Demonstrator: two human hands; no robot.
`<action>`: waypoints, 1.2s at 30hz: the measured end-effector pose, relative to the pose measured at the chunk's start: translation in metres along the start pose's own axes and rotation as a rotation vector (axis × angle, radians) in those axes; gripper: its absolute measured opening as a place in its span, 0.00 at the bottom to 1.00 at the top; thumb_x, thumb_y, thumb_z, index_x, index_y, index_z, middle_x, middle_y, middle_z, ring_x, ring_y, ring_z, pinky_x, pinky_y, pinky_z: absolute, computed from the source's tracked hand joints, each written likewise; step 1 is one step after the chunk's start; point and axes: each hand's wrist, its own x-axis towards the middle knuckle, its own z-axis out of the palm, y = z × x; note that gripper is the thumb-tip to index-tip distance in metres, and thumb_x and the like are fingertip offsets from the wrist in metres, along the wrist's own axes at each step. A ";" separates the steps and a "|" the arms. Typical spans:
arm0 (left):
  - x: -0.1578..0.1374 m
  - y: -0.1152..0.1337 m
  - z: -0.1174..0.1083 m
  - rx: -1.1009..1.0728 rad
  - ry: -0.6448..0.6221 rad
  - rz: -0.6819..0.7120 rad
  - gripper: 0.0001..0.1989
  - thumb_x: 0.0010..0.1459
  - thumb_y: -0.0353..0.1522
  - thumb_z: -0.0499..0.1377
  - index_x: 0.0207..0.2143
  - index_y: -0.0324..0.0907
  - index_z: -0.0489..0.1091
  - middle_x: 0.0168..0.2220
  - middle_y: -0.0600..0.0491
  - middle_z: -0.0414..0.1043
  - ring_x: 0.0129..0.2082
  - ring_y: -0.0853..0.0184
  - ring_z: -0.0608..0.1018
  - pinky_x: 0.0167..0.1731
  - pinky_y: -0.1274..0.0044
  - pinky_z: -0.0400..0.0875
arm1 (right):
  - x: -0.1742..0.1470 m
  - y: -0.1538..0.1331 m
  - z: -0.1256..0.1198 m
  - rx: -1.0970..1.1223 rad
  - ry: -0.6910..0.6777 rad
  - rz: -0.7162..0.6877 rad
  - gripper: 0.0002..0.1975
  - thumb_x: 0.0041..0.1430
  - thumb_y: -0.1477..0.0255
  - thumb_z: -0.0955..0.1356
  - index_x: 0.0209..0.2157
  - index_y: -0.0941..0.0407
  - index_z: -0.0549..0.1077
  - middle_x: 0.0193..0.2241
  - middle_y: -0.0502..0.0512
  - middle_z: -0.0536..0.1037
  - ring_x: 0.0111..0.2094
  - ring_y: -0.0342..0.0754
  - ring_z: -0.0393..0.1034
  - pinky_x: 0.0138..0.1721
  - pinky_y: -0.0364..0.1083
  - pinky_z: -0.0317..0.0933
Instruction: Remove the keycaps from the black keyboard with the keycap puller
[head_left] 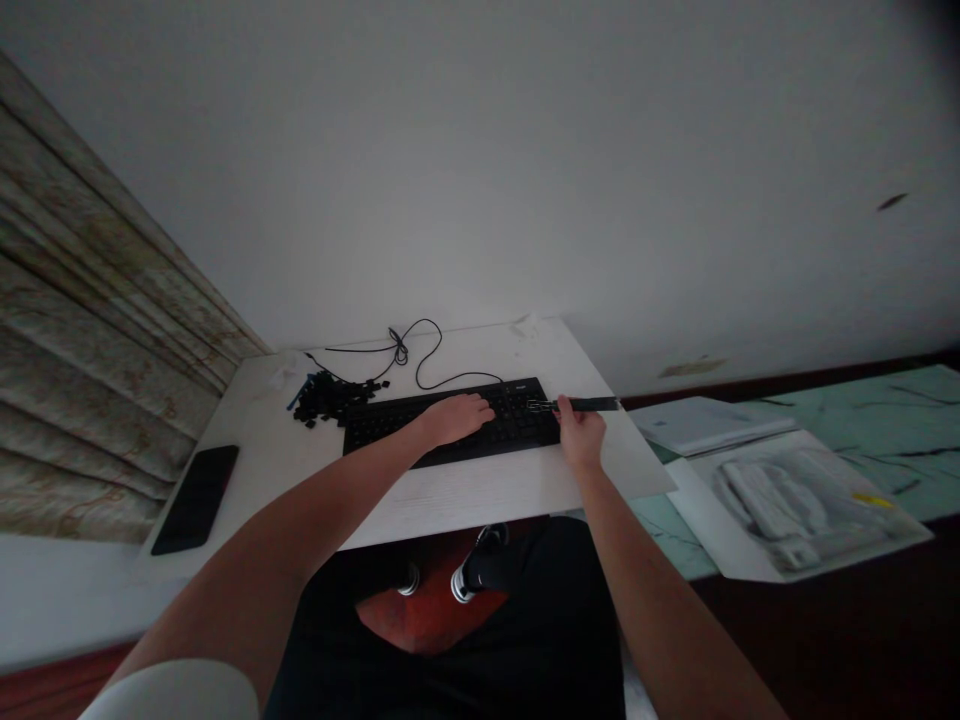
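A black keyboard [450,455] lies near the middle of the white table, turned slightly. My left hand [457,415] rests palm down over its middle, fingers stretched out across the keys. At the keyboard's right end, my right hand [581,432] is closed on a keycap puller [596,404] with a dark handle. The puller's wire end points left and lies over the number keys; whether it grips a key is too small to tell. Left of the keyboard, a heap of loose black keycaps [326,398] sits on the table, with something blue at its left edge.
A black cable [431,350] loops behind the keyboard. On the left of the white table [420,505] lies a dark phone [196,500]. An open white box [795,510] rests on a green marbled surface at right. Curtains [97,330] hang at left.
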 end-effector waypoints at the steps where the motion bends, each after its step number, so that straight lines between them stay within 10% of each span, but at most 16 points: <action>1: 0.000 -0.001 -0.001 -0.049 0.003 -0.006 0.10 0.64 0.24 0.53 0.43 0.39 0.73 0.43 0.47 0.75 0.44 0.64 0.76 0.47 0.73 0.69 | 0.000 0.000 0.000 0.002 -0.001 0.001 0.25 0.54 0.49 0.68 0.30 0.60 0.78 0.25 0.62 0.82 0.32 0.60 0.79 0.37 0.53 0.71; 20: -0.008 0.010 -0.008 -0.303 0.044 -0.208 0.16 0.59 0.19 0.50 0.44 0.42 0.71 0.44 0.49 0.72 0.44 0.64 0.74 0.47 0.72 0.69 | -0.003 -0.009 -0.001 -0.045 0.009 -0.016 0.26 0.55 0.49 0.67 0.30 0.60 0.78 0.26 0.63 0.82 0.33 0.60 0.79 0.39 0.54 0.70; 27: -0.001 0.001 -0.013 -1.283 0.604 -0.791 0.02 0.61 0.26 0.56 0.37 0.40 0.67 0.35 0.53 0.71 0.34 0.70 0.78 0.40 0.74 0.75 | -0.003 -0.008 -0.001 -0.010 0.005 0.000 0.25 0.55 0.51 0.68 0.30 0.60 0.79 0.26 0.63 0.82 0.33 0.59 0.79 0.38 0.52 0.70; 36: -0.016 -0.011 -0.021 -1.769 0.561 -0.885 0.13 0.53 0.30 0.68 0.40 0.41 0.69 0.37 0.51 0.74 0.38 0.69 0.79 0.41 0.75 0.73 | -0.003 -0.007 0.000 0.036 -0.012 0.008 0.24 0.55 0.50 0.68 0.33 0.59 0.78 0.26 0.60 0.82 0.34 0.59 0.79 0.37 0.53 0.71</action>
